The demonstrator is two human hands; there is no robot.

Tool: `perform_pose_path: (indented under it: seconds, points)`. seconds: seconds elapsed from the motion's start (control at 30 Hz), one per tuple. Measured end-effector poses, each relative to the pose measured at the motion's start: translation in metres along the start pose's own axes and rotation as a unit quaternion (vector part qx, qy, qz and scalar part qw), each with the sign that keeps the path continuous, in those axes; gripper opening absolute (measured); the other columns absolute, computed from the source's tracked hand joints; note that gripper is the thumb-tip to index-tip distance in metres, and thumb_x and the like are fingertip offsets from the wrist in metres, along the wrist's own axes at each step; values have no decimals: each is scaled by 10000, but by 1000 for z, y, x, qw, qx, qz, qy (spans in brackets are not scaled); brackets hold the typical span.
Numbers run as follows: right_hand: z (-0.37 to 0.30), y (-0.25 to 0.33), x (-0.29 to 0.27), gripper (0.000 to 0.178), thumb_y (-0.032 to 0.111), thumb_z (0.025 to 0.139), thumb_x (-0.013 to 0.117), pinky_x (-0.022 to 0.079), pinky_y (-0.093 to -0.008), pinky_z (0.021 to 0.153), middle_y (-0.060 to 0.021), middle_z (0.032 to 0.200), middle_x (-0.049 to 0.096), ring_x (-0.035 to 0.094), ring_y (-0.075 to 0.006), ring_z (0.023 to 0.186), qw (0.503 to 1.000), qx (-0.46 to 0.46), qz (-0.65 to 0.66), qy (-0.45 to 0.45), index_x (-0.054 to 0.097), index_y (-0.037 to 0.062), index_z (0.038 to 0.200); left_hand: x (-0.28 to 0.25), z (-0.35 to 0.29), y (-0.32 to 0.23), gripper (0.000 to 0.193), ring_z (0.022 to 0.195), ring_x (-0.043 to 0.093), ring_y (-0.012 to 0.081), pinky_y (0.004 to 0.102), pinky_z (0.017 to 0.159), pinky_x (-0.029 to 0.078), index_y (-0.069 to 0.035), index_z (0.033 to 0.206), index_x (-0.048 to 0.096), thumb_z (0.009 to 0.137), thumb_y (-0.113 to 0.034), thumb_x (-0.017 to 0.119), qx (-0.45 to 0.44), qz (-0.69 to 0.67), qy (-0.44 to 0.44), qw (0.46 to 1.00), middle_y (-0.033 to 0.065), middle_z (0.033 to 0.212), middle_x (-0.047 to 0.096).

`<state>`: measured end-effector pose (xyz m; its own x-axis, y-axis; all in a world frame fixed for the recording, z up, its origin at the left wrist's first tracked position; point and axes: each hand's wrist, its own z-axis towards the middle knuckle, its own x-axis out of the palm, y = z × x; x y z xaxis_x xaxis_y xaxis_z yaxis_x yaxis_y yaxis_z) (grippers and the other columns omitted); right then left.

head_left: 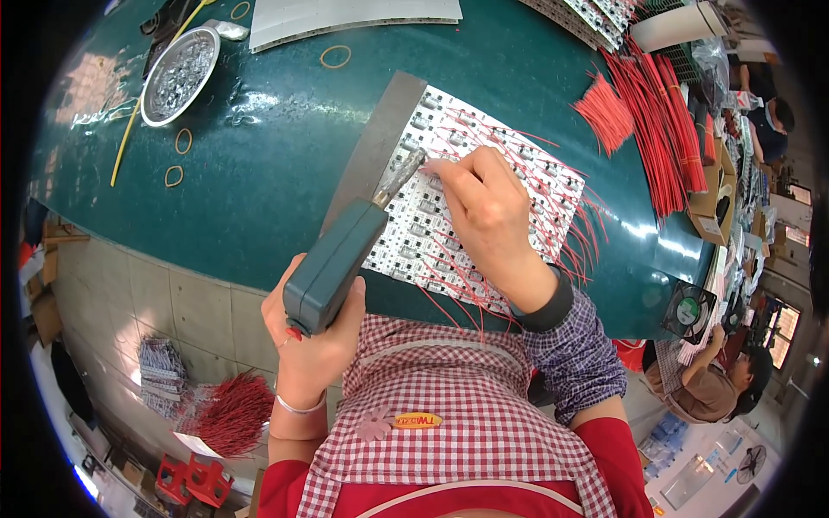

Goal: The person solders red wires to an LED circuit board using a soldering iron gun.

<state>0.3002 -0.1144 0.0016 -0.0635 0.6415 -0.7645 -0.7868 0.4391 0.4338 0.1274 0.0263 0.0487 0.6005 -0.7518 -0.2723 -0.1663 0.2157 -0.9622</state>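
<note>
My left hand [318, 361] is wrapped around the dark green body of a soldering gun [335, 263]. Its metal tip reaches up and right to the upper part of a white circuit board panel [404, 252] dotted with small black and silver components. Right beside that tip, my right hand [494, 216] has its thumb and forefinger pinched together; what lies between them is too small to make out. Thin red wires [591, 226] stick out from many spots on the panel, some trailing past its right and near edges. A flat grey bar [373, 142] lies along the panel's left edge.
On the green table [259, 173], a bowl of shiny metal bits [181, 76] sits at the far left near rubber bands [335, 57]. White sheets [354, 19] lie at the back. Red wire bundles [643, 129] are at the right, a small fan [689, 311] at the right edge. A co-worker [717, 384] sits beyond.
</note>
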Motion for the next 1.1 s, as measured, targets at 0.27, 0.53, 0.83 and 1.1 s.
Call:
perform_pose_path:
  seconds: [0.27,0.53,0.83,1.1]
  points:
    - [-1,-1,-1,160,-3,756,699,459,-357,552,-71,748,492,557,-224,676,1000,-8,-17,6,694,47,908,-7,-6,3,189,701,620,92,257,624,501,39,931,684,766,22,775,6,26,-10,1000,66,849,704]
    - [0,0,0,149,-4,741,717,462,-361,567,-66,755,502,559,-225,705,1000,-8,-4,-6,695,27,886,-9,-16,6,234,730,651,105,264,652,528,44,979,704,772,-15,796,-83,-18,-69,994,68,876,724]
    - [-5,6,-7,271,-94,715,721,438,-358,598,-69,748,522,540,-237,706,1000,4,22,-15,713,56,940,-7,-18,4,205,716,647,99,257,641,521,40,951,704,771,-6,790,-62,-13,-63,996,68,855,722]
    - [-4,3,-7,265,-90,721,717,442,-362,600,-67,742,510,538,-237,706,1000,1,22,-6,715,58,941,-8,-19,11,173,657,605,66,241,592,490,27,912,695,761,16,779,2,32,-36,999,41,803,699]
